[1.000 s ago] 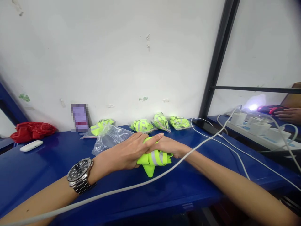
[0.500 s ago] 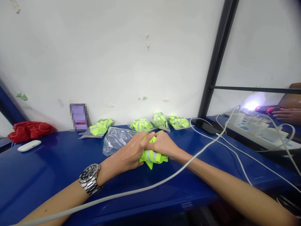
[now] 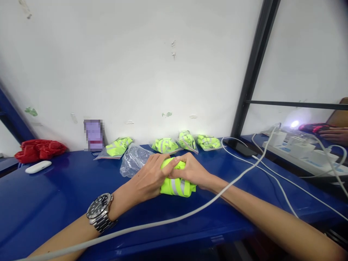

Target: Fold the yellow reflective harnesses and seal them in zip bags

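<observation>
A yellow-green cloth bundle with silver stripes (image 3: 178, 187) is gripped between both hands above the blue table (image 3: 67, 203). My left hand (image 3: 154, 173), below a wristwatch, wraps its left side. From the right, my right hand (image 3: 193, 169) closes round its upper part, and the thumbs meet over the top. The fingertips behind the bundle are hidden. Just behind my left hand lies a crumpled clear plastic bag (image 3: 133, 160).
Bagged yellow-green bundles (image 3: 165, 145) line the wall, with a phone (image 3: 94, 135) propped at left. Farther left are a white case (image 3: 38, 167) and red cloth (image 3: 39, 150). A white cable (image 3: 174, 218) crosses before my forearms. Power strips (image 3: 296, 152) and another person's hand (image 3: 335, 134) are at right.
The bundle looks more compact; its pointed lower flap no longer hangs down. Both hands still hold it, with the thumbs shifted over its top. The view has shifted slightly.
</observation>
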{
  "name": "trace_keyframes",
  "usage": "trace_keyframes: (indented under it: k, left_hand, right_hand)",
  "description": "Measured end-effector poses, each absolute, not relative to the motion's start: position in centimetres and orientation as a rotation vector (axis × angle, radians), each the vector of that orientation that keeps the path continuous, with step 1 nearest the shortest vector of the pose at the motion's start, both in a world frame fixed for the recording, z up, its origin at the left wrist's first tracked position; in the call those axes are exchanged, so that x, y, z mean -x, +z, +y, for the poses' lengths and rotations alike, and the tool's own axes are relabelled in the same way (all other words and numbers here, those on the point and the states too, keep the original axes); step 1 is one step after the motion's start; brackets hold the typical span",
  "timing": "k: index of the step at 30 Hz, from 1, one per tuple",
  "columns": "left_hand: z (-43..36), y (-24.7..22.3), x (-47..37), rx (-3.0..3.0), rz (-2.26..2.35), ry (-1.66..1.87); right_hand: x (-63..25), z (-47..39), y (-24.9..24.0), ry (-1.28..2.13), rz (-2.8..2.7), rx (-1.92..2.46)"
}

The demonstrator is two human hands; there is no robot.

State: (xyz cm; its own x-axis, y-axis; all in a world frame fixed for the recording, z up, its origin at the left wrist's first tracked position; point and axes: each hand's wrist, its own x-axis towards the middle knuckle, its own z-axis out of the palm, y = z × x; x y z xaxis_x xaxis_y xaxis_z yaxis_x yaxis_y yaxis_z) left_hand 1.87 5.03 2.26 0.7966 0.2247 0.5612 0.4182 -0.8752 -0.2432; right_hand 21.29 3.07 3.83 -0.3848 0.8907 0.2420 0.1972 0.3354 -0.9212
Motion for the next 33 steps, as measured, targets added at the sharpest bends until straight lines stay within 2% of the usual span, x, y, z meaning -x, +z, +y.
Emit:
trace_keyframes:
  k: [12, 17, 20, 24, 28, 33]
  left_hand:
    - [3.6, 2.4, -2.8, 2.677, -0.515, -0.64]
    - [3.5, 2.5, -3.3, 2.607, -0.509, -0.576]
    - [3.6, 2.6, -3.2, 2.572, -0.493, -0.548]
    - [3.8, 3.6, -2.4, 2.478, -0.422, -0.578]
    - [3.8, 5.0, -1.5, 2.371, -0.663, -0.56]
    - [4.0, 5.2, -1.3, 2.382, -0.729, -0.388]
  right_hand:
    - [-19.2, 3.5, 2.4, 0.62, -1.801, 1.209]
    - [-18.7, 3.7, 2.1, 0.565, -1.712, 1.295]
    - [-19.2, 4.3, 2.0, 0.707, -1.669, 1.282]
    - [-20.7, 4.6, 2.4, 1.088, -1.526, 1.018]
    - [-21.5, 4.6, 3.1, 1.368, -1.368, 0.887]
    - [-21.7, 4.7, 3.2, 1.513, -1.376, 0.906]
